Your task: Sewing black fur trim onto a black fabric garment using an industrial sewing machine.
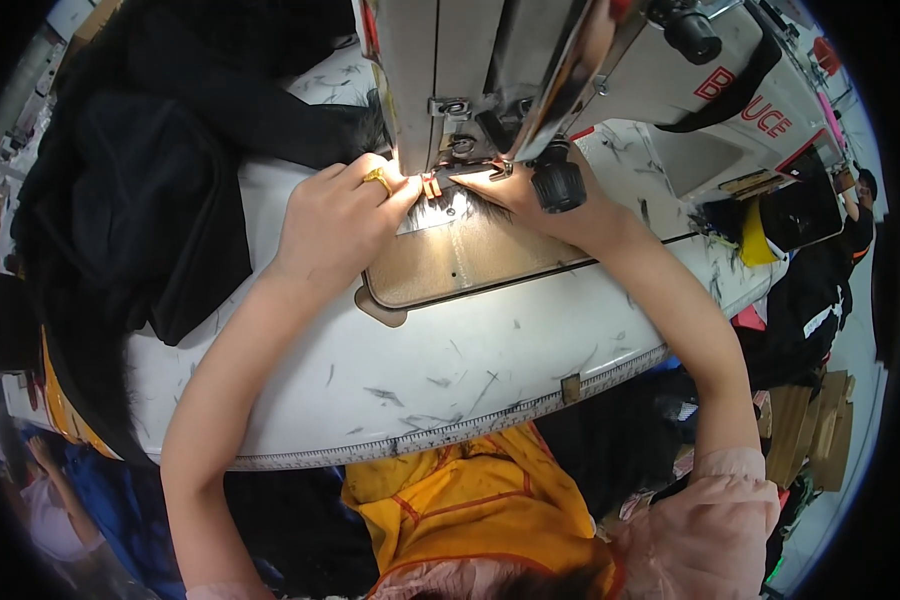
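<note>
Under the lit needle area of a white sewing machine [462,140], a dark furry strip [475,208] lies over a metal plate [470,260]. My left hand [345,220], with a yellow ring, is closed on the strip's edge just left of the presser foot. My right hand [570,205] is partly hidden behind a black knob [558,177]; its fingers are pressed together on the strip right of the foot. A large heap of black fabric [145,200] lies at the left, reaching toward my left hand.
The white table [460,370] has a ruler strip along its front edge. Orange clothing [460,500] shows below. Folded cardboard [810,430] and dark cloth [805,310] are at the right. A co-worker [65,510] is at lower left, another person [860,210] at far right.
</note>
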Action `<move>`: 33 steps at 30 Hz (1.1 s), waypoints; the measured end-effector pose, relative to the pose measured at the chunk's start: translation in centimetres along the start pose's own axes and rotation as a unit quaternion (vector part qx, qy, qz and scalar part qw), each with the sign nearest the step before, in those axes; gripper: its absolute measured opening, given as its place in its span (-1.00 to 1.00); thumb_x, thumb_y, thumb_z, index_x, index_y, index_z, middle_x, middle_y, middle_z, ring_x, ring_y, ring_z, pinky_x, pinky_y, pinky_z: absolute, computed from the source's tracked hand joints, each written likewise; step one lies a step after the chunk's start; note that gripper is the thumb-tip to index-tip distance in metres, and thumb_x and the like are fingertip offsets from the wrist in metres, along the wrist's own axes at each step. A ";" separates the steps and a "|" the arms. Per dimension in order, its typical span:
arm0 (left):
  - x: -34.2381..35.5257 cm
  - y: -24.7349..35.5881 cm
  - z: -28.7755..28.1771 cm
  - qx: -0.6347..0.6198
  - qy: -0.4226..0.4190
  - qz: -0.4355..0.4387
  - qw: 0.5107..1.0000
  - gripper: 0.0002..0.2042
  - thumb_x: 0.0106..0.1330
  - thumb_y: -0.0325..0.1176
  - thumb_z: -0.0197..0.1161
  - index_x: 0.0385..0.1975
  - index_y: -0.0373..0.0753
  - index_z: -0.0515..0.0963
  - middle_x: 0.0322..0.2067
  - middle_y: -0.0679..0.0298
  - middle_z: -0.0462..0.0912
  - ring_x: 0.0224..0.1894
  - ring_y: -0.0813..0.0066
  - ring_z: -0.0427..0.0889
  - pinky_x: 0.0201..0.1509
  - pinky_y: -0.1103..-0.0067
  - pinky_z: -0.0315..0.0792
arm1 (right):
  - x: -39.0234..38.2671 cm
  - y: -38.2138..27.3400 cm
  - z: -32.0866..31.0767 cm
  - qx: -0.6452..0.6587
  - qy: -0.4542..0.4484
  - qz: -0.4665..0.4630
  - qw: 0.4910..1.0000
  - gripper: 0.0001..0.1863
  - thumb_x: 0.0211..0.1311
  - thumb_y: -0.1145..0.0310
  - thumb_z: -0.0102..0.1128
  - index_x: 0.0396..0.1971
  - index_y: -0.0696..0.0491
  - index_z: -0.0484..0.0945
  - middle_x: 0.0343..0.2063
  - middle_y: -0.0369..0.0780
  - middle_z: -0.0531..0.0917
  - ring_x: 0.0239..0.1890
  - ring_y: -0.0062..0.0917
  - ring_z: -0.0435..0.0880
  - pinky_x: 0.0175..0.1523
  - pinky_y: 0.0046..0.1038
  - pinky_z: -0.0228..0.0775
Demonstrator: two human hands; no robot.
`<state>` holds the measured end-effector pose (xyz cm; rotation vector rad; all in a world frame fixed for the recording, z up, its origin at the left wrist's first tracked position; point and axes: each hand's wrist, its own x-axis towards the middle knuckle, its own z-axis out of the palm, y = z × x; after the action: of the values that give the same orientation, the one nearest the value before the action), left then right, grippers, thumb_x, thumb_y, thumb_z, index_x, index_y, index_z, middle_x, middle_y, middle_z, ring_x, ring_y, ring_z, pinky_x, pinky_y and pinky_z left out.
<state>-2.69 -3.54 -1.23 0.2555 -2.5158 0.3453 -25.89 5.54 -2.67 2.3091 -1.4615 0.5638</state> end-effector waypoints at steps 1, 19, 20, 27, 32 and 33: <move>-0.1 -0.1 0.0 -0.009 0.010 0.008 1.000 -0.73 -0.11 -0.40 0.26 -0.33 -0.14 0.66 -0.43 0.48 0.59 -0.28 0.61 0.55 -0.33 0.64 0.45 | 0.0 0.1 -0.1 0.019 -0.004 0.004 1.000 -0.88 -0.07 0.36 0.22 -0.61 0.05 0.47 -0.60 -0.22 0.57 -0.47 -0.34 0.61 -0.35 -0.29 0.43; 0.0 1.8 -4.6 -0.191 -0.120 0.013 0.974 -0.69 -0.14 -0.24 0.42 -0.42 -0.16 0.50 -0.46 0.36 0.50 -0.27 0.44 0.54 0.23 0.27 0.21 | 0.5 -1.9 -3.7 0.270 -0.107 -0.064 0.955 -0.62 -0.04 0.26 0.28 -0.14 -0.10 0.54 -0.38 -0.15 0.60 -0.33 -0.31 0.64 -0.29 -0.28 0.47; -0.1 2.5 -4.8 -0.232 -0.136 -0.029 0.963 -0.73 -0.09 -0.26 0.39 -0.38 -0.13 0.52 -0.47 0.39 0.54 -0.28 0.48 0.58 0.22 0.34 0.24 | 0.5 -2.0 -3.4 0.334 -0.110 -0.063 0.934 -0.63 -0.03 0.24 0.28 -0.13 -0.12 0.54 -0.36 -0.15 0.60 -0.32 -0.31 0.65 -0.29 -0.29 0.47; 1.1 1.8 -4.0 -0.067 -0.119 0.027 0.990 -0.92 0.12 -0.38 0.24 -0.39 -0.13 0.54 -0.51 0.43 0.57 -0.33 0.56 0.61 0.29 0.39 0.21 | 2.0 2.4 -1.9 0.119 -0.005 -0.131 0.984 -0.73 0.03 0.21 0.25 -0.24 -0.08 0.56 -0.52 -0.28 0.60 -0.42 -0.36 0.65 -0.31 -0.33 0.48; 1.7 -2.5 -3.7 0.122 -0.079 0.164 0.976 -0.84 0.07 -0.43 0.18 -0.33 -0.10 0.55 -0.55 0.51 0.47 -0.37 0.67 0.52 0.41 0.26 0.14 | 1.9 2.6 -1.7 0.024 -0.012 -0.178 0.984 -0.87 -0.05 0.29 0.20 -0.58 -0.01 0.46 -0.61 -0.29 0.53 -0.56 -0.46 0.62 -0.54 -0.42 0.41; 1.6 -3.0 -3.5 0.124 -0.073 0.181 0.973 -0.82 0.06 -0.43 0.18 -0.31 -0.09 0.56 -0.55 0.52 0.45 -0.38 0.67 0.50 0.41 0.27 0.15 | 1.9 2.1 -1.5 -0.028 0.025 -0.240 0.970 -0.87 -0.08 0.32 0.19 -0.63 -0.01 0.43 -0.66 -0.31 0.50 -0.61 -0.50 0.60 -0.60 -0.44 0.38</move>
<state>-1.38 -5.48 3.05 -0.0898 -2.6587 0.8159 -27.25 3.95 -0.25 2.4582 -0.8322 0.4287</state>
